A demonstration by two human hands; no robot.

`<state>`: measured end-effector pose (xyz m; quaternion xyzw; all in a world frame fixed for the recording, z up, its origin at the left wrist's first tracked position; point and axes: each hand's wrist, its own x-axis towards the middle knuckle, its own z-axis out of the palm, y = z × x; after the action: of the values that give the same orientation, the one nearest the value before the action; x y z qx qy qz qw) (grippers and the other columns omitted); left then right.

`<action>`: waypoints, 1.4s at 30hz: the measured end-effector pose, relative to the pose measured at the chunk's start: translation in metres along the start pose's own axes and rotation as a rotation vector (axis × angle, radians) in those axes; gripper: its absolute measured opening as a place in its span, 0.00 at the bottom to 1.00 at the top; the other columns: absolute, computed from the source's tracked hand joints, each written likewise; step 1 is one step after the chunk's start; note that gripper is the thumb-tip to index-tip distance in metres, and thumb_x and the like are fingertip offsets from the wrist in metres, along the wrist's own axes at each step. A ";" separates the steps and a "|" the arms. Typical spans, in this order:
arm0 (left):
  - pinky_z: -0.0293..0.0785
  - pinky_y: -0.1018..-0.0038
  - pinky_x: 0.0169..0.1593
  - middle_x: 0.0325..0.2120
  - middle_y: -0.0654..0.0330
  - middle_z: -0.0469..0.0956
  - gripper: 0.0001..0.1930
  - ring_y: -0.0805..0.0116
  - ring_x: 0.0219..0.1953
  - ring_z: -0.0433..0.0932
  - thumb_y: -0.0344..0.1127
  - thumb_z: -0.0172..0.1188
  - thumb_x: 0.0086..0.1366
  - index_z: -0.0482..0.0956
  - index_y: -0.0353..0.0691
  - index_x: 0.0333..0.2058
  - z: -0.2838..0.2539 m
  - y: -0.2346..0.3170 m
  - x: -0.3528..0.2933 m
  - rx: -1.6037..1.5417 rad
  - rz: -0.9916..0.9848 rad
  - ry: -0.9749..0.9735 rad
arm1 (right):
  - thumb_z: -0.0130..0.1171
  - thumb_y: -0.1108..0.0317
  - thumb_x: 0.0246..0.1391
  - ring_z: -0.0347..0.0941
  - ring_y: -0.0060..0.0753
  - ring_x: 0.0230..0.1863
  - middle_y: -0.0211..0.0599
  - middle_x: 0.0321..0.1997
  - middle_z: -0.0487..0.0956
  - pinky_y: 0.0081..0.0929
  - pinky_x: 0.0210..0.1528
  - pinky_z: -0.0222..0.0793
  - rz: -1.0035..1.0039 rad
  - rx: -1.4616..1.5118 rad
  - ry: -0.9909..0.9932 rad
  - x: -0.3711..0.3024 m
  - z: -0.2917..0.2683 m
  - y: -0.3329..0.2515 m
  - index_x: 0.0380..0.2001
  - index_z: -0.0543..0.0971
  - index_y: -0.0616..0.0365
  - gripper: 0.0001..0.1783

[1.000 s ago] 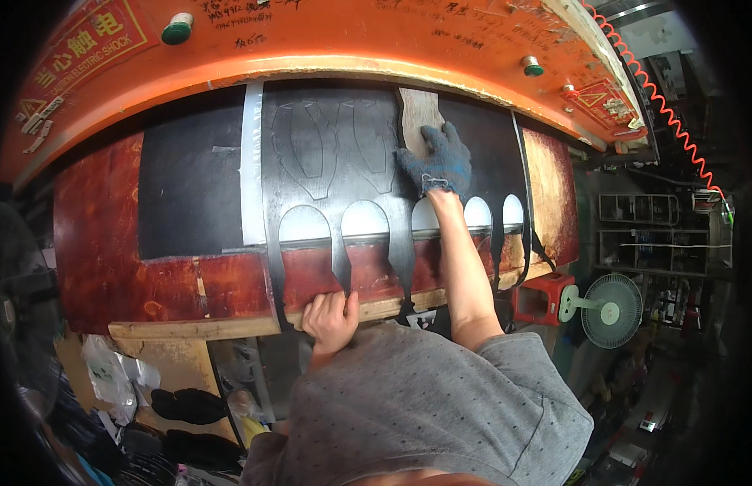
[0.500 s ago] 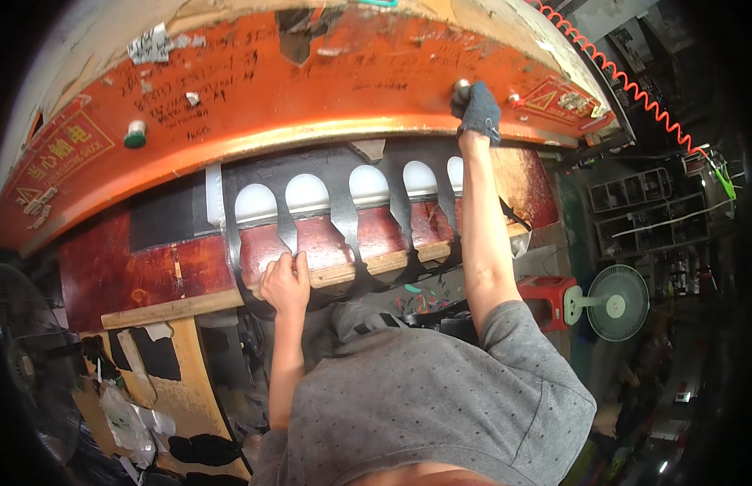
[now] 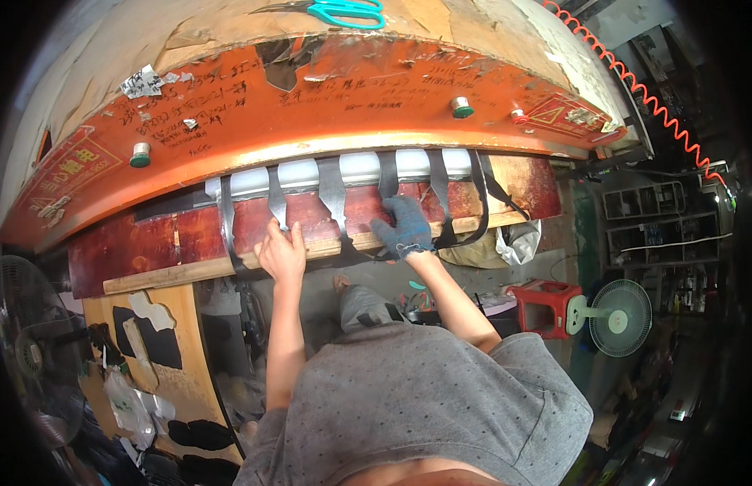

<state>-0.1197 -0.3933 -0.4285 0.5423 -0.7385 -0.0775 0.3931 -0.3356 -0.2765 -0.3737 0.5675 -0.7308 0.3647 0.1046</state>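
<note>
A black sheet [image 3: 332,198] with a row of cut-out openings lies over the reddish-brown board [image 3: 301,212]; its narrow strips run toward me and over the front edge. My bare left hand [image 3: 282,253] pinches the lower end of one strip between thumb and fingers. In a dark grey-blue glove, my right hand [image 3: 406,229] is closed around another strip farther right, its fingertips partly hidden. Behind the strips, a white slab [image 3: 358,168] shows through the openings and runs back under the orange machine beam [image 3: 311,113].
Green-rimmed push buttons [image 3: 461,107] stick out of the beam, another [image 3: 139,155] at left. Turquoise-handled scissors [image 3: 343,11] lie on top. A red stool [image 3: 546,308] and a fan [image 3: 621,317] stand at right. A wooden side table [image 3: 175,364] is at lower left.
My right hand has come down from the right-hand button on the beam to the strips. My left hand stays at its strip. The openings' rounded far ends are now hidden beneath the beam.
</note>
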 end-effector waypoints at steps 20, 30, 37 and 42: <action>0.65 0.55 0.45 0.33 0.45 0.78 0.14 0.48 0.39 0.77 0.37 0.50 0.67 0.70 0.35 0.46 -0.026 -0.016 -0.034 -0.086 -0.031 -0.270 | 0.57 0.46 0.47 0.76 0.41 0.49 0.49 0.46 0.79 0.36 0.53 0.68 0.543 0.095 -0.528 -0.008 -0.022 -0.007 0.51 0.74 0.60 0.33; 0.64 0.63 0.39 0.25 0.56 0.76 0.16 0.58 0.32 0.75 0.43 0.59 0.60 0.75 0.36 0.40 -0.067 -0.006 -0.125 -0.095 0.029 -0.166 | 0.68 0.40 0.35 0.66 0.51 0.60 0.51 0.58 0.71 0.39 0.61 0.63 0.270 -0.193 -0.240 0.089 -0.025 -0.049 0.55 0.72 0.59 0.47; 0.62 0.67 0.29 0.17 0.63 0.72 0.15 0.63 0.22 0.72 0.46 0.63 0.57 0.76 0.40 0.32 -0.091 0.000 -0.179 -0.070 0.072 -0.042 | 0.70 0.40 0.28 0.67 0.51 0.59 0.50 0.61 0.67 0.42 0.59 0.65 0.295 -0.427 -0.393 0.085 0.025 -0.049 0.61 0.66 0.56 0.55; 0.61 0.67 0.28 0.17 0.63 0.72 0.13 0.63 0.22 0.72 0.43 0.64 0.56 0.75 0.41 0.32 -0.103 -0.002 -0.200 -0.080 0.082 -0.045 | 0.74 0.54 0.28 0.72 0.43 0.56 0.52 0.55 0.75 0.32 0.58 0.68 0.338 0.267 -0.297 0.073 -0.016 -0.008 0.55 0.73 0.61 0.46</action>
<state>-0.0289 -0.1894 -0.4593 0.4936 -0.7651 -0.1027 0.4007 -0.3569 -0.3216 -0.3173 0.4936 -0.7678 0.3831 -0.1419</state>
